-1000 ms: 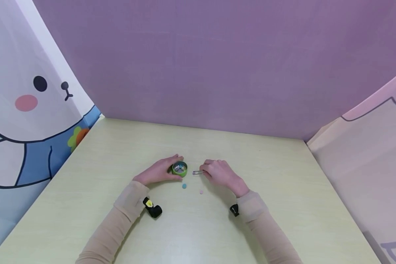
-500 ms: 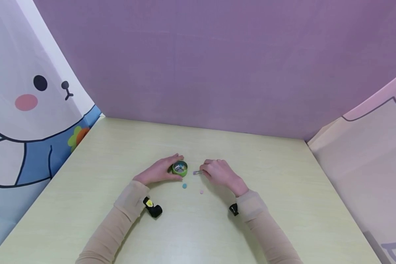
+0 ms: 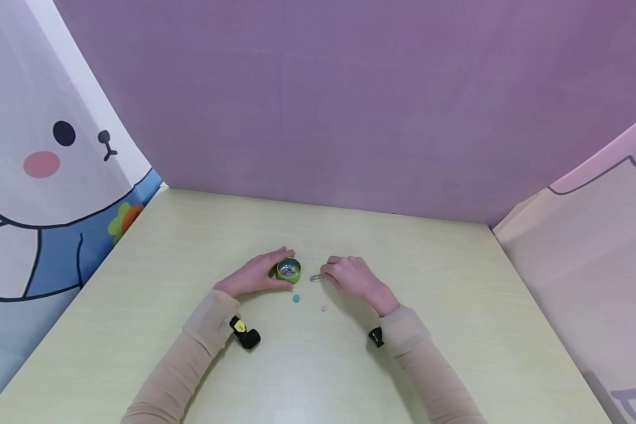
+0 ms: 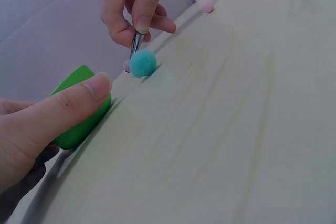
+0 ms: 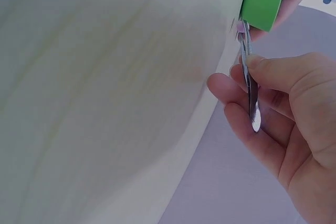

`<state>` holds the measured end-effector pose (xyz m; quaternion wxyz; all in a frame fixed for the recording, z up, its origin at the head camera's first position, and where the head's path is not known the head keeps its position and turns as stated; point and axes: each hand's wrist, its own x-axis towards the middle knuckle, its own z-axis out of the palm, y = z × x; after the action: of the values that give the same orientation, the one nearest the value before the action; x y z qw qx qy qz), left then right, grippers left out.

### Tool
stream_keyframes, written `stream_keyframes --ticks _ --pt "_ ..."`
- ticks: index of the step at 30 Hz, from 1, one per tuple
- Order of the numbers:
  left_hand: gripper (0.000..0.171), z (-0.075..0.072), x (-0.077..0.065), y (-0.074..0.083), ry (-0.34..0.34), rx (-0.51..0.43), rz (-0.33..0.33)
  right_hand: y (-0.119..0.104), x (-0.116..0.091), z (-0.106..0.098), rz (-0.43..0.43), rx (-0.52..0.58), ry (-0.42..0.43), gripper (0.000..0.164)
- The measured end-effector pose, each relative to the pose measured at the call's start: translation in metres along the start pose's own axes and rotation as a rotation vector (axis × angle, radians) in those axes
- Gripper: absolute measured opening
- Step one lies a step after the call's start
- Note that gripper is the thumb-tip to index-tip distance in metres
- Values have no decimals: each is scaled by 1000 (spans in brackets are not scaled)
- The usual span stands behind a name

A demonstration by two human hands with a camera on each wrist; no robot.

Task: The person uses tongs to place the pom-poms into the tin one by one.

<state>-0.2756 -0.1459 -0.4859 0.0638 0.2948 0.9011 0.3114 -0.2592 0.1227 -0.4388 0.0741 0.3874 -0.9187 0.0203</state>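
Pale wood-grain tabletop point(image 3: 307, 371) below a purple backdrop point(image 3: 318, 106). Left hand point(image 3: 257, 274) — thumb and fingers curled round the sides of a green tin. Right hand point(image 3: 355, 279) — thumb and fingertips closed in a pinch on tweezers. Green tin point(image 3: 288, 281) stands on the tabletop, mouth up, small coloured pieces inside. Metal tweezers point(image 5: 252, 95) point toward the tin. Blue pompom point(image 4: 143, 64) lies near the tin; smaller pink pompom point(image 4: 208, 6) lies nearer the person. Tiny lilac pompom point(image 5: 240, 27) sits at the tweezers' tips.
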Motion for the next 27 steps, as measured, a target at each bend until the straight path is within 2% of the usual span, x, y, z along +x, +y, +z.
stream_keyframes --ticks 27 --pt "90 4 3 -8 5 1 10 -1 3 -6 -34 -22 74 12"
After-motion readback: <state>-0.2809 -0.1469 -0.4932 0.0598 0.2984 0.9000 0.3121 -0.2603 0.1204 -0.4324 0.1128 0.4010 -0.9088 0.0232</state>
